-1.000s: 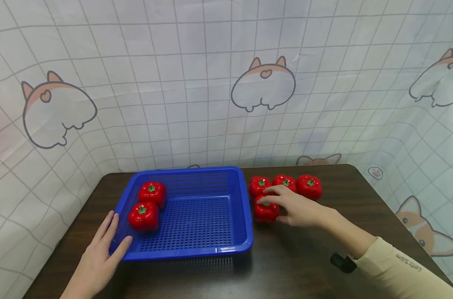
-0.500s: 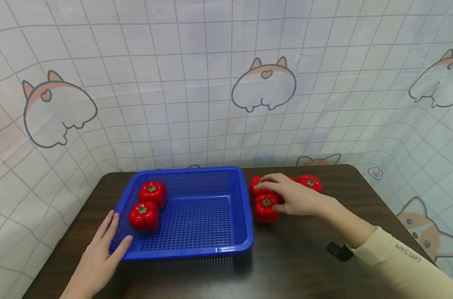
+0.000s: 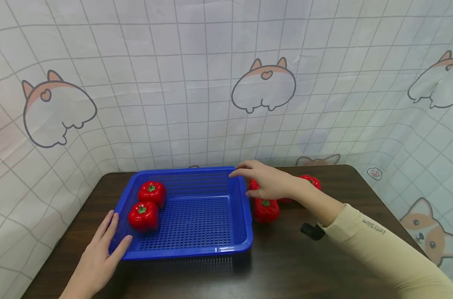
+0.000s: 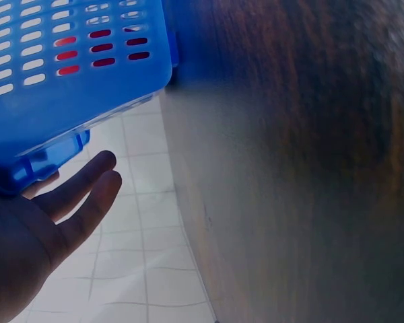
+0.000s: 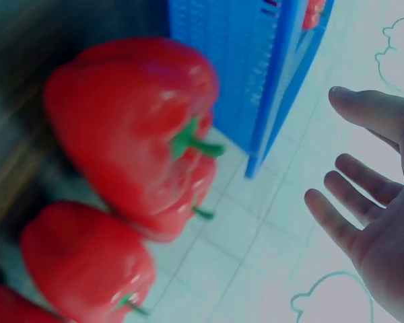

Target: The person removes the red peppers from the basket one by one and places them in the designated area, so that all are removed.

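A blue perforated plastic basket [image 3: 185, 252] stands on the table with two red bell peppers [image 3: 144, 216] at its left side. My left hand [image 3: 99, 255] rests at the basket's front left corner, fingers fairly straight; the left wrist view shows those fingers [image 4: 87, 208] extended beside the rim. With nothing in its grasp, my right hand [image 3: 273, 180] hovers near the basket's right rim, fingers spread and slightly bent. Several more bell peppers lie below and behind it, one in front [image 3: 266, 212] and one at the far right [image 3: 311, 181]; the hand partly hides the others.
The dark wooden table [image 3: 286, 265] extends in front of the basket and to its right. A white grid-patterned cloth [image 3: 211, 124] with cartoon dogs hangs behind and at both sides. A small black device [image 3: 313, 231] sits at my right wrist.
My right hand has moved left and away from me, from over the front pepper to near the basket's back right corner, carrying nothing. The left hand, basket and peppers stay put.
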{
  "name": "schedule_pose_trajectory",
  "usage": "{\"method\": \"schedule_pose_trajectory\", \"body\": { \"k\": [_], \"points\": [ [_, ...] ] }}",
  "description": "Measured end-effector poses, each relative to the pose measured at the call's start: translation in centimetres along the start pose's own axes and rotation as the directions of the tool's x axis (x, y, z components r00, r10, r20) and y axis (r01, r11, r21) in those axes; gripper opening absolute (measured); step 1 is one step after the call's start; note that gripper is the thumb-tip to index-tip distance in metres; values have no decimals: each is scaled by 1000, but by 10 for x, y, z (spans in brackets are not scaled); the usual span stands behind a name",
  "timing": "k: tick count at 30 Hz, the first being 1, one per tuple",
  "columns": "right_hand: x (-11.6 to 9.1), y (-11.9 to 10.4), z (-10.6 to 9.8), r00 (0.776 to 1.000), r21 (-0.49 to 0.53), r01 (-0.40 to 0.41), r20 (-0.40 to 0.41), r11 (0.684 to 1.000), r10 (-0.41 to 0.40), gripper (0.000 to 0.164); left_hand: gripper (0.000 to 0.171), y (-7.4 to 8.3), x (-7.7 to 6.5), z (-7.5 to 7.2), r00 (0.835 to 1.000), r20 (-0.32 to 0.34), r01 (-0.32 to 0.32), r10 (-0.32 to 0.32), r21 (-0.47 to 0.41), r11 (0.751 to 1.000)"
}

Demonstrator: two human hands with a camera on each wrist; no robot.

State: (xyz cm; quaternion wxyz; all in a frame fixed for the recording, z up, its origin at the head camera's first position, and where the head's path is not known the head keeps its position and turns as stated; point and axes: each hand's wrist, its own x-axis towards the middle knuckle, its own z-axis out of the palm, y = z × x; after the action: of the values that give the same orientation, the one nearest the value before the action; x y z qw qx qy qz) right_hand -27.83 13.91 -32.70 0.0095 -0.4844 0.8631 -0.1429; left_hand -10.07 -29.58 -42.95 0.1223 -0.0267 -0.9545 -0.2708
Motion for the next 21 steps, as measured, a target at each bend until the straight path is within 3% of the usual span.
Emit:
{"method": "schedule_pose_trajectory", "body": {
  "k": [12,21],
  "points": [
    [53,-29,2,996,-2,33,77,999,-33,57,76,0,0,-1,1000,-3,0,0,-4,1000],
    [88,-44,17,989,12,43,138,999,-44,56,77,1,-2,-1,1000,4,7,-7,-7,1000]
  ]
}}
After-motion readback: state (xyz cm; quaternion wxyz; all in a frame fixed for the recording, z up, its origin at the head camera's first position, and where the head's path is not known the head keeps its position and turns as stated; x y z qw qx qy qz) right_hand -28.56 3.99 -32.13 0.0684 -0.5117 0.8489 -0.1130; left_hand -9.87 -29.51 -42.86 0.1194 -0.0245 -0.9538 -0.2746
